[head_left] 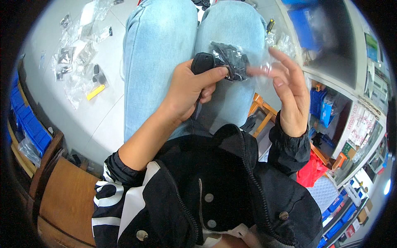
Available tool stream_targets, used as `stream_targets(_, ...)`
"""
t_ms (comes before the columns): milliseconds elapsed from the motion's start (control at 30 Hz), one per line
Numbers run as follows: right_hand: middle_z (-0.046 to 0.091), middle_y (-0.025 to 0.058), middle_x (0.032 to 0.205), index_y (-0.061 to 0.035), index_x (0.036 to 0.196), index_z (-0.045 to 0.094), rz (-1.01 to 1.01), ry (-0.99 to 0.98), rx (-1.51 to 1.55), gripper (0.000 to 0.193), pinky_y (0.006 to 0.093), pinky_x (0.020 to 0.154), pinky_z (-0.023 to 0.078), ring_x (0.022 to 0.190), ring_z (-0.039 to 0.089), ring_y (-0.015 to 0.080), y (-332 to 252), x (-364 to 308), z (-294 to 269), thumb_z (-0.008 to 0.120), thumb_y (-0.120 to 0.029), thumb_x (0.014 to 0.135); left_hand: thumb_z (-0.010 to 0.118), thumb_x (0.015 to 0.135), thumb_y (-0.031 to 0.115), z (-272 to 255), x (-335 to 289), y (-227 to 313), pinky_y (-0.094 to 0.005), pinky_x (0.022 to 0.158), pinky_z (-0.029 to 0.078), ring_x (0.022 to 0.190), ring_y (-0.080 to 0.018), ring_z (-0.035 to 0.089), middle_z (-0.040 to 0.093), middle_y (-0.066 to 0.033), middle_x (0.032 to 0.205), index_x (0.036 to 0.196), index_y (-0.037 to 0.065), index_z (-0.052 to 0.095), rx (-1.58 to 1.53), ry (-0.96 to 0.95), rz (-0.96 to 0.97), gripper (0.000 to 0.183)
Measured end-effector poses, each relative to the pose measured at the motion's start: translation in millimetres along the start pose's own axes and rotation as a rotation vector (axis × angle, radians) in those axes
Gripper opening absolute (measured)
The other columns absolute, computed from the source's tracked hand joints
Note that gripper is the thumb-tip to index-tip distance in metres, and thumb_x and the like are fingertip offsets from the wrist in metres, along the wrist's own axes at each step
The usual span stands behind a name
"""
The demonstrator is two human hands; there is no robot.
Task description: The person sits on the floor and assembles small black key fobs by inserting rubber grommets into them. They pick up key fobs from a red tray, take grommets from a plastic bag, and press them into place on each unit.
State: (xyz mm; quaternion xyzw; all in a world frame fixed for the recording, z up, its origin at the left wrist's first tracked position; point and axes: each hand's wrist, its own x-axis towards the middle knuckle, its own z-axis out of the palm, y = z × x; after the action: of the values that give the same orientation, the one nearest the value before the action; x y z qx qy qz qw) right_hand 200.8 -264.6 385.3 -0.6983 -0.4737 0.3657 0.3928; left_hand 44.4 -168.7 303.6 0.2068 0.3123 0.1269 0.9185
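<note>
I sit with my knees in light blue jeans under my hands. My left hand grips a small black plastic part between thumb and fingers, pushed into the mouth of a clear plastic bag. The bag holds several small black parts. My right hand pinches the bag's right edge with thumb and forefinger, the other fingers spread upward.
Several clear bags with dark parts and a yellow tool lie on the grey floor at left. Blue bins line the left edge. A wooden stool and shelves with boxes stand at right.
</note>
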Motion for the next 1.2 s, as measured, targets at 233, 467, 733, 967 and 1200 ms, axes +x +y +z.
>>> stream_targets(233,0.058,0.0118,0.109,-0.0042,0.131,0.030,0.099,-0.074,0.121,0.046,0.0254,0.081,0.040,0.091,0.055,0.0148,-3,0,3,0.038,-0.007,0.086,0.064,0.077,0.010,2,1,2,-0.0176,0.037,0.028,0.044,-0.0041,0.040,0.049,0.0019,0.058,0.078,0.002,0.054,0.075,0.025,-0.019,0.012)
stream_targets(467,0.058,0.0112,0.108,-0.0071,0.128,0.038,-0.050,0.043,-0.320,0.044,0.0249,0.078,0.042,0.077,0.053,0.0125,-7,1,5,0.036,-0.003,0.084,0.064,0.077,0.012,-1,4,4,-0.0174,0.037,0.027,0.044,-0.0038,0.039,0.046,0.0029,0.054,0.073,0.004,0.054,-0.014,-0.012,-0.067,0.014)
stream_targets(733,0.057,0.0089,0.100,0.0017,0.106,0.048,0.107,0.297,0.159,0.025,0.0220,0.068,0.042,0.074,0.050,0.0089,6,-6,9,0.047,0.000,0.081,0.064,0.077,0.012,-1,5,3,-0.0172,0.036,0.028,0.043,-0.0038,0.039,0.046,0.0028,0.053,0.072,0.004,0.054,0.023,0.008,-0.077,0.014)
stream_targets(967,0.050,0.0050,0.097,-0.0008,0.084,0.063,0.178,0.276,0.091,0.012,0.0186,0.063,0.043,0.072,0.047,0.0073,36,-8,10,0.065,-0.002,0.072,0.065,0.076,0.009,3,4,1,-0.0172,0.035,0.027,0.042,-0.0036,0.039,0.049,0.0017,0.056,0.075,0.002,0.054,0.073,0.070,-0.042,0.013)
stream_targets(1200,0.049,0.0070,0.101,0.0011,0.094,0.062,0.158,0.184,0.380,0.020,0.0201,0.068,0.045,0.081,0.052,0.0100,38,-3,10,0.064,0.000,0.073,0.064,0.076,0.009,5,5,0,-0.0170,0.034,0.027,0.042,-0.0030,0.039,0.048,0.0019,0.056,0.076,0.001,0.054,0.163,0.094,-0.002,0.012)
